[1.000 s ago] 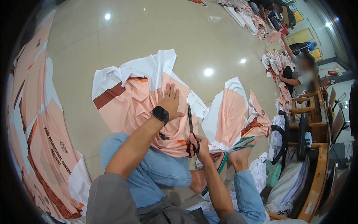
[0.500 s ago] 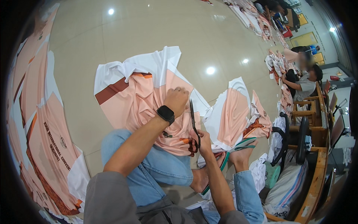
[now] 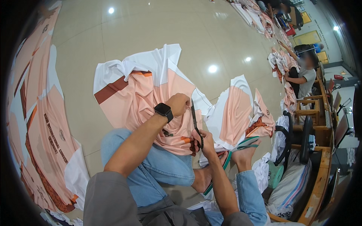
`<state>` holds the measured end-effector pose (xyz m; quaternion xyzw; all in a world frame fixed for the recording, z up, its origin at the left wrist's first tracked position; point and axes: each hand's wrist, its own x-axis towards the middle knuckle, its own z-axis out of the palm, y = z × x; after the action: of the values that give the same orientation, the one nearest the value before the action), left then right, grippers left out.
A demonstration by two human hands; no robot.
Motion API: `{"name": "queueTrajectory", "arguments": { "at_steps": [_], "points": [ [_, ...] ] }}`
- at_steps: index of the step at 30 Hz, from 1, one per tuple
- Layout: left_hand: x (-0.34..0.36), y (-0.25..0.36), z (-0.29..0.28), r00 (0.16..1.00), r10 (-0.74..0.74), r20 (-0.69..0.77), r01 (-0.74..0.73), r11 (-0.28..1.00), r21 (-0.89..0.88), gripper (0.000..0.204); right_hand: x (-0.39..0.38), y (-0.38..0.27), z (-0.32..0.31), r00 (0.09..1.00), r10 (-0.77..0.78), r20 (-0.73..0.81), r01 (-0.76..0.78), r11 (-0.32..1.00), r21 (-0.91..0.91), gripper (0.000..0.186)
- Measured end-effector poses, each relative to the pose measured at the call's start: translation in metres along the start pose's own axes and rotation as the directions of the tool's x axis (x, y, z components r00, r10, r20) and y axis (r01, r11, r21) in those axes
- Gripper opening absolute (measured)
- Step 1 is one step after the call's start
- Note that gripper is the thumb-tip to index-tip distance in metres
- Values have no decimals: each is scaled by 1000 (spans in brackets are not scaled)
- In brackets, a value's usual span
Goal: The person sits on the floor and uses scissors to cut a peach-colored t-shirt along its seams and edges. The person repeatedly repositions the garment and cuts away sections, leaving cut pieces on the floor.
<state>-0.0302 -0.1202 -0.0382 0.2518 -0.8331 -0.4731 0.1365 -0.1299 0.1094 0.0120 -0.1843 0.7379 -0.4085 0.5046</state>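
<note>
A large piece of peach, white and rust fabric [image 3: 139,96] lies bunched over the floor and against my bent leg. My left hand [image 3: 178,104], with a black watch at the wrist, is closed on that fabric near its right edge. Dark scissors [image 3: 195,118] are gripped in my right hand [image 3: 204,142]. Their blades point away from me along the fabric's edge, just right of my left fingers. How far the blades are apart is hard to make out.
Cut peach and white pieces [image 3: 235,113] lie right of the scissors, by my sandalled foot [image 3: 244,150]. Long printed fabric panels [image 3: 52,132] spread along the left. A wooden bench [image 3: 318,180] and a striped sack [image 3: 290,188] stand at right. Another person [image 3: 307,75] sits among fabric farther off.
My left hand has come slightly nearer to me, its fingers now gathered beside the blades. The scissors have barely shifted. The person at right has stretched out an arm.
</note>
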Motion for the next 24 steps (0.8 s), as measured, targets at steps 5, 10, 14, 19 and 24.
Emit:
{"name": "queueTrajectory", "arguments": {
  "at_steps": [5,10,14,19,24],
  "points": [
    [-1,-2,-3,1000,7,14,-6,999,-39,15,4,-8,18,999,25,-43,-23,999,42,49],
    [-1,-2,-4,1000,12,21,-12,1000,-26,14,5,-7,22,998,28,-55,-26,999,40,51],
    [-3,0,-2,999,47,-18,-48,998,-39,11,0,-9,30,997,-4,-83,2,1000,-24,53],
    [-2,-1,0,999,34,-18,-35,999,-20,11,1,-1,38,994,28,-101,-11,987,158,54],
    [-5,-2,-3,1000,30,-5,-30,996,-88,11,6,-10,45,993,7,-114,8,992,129,54]
  ]
}}
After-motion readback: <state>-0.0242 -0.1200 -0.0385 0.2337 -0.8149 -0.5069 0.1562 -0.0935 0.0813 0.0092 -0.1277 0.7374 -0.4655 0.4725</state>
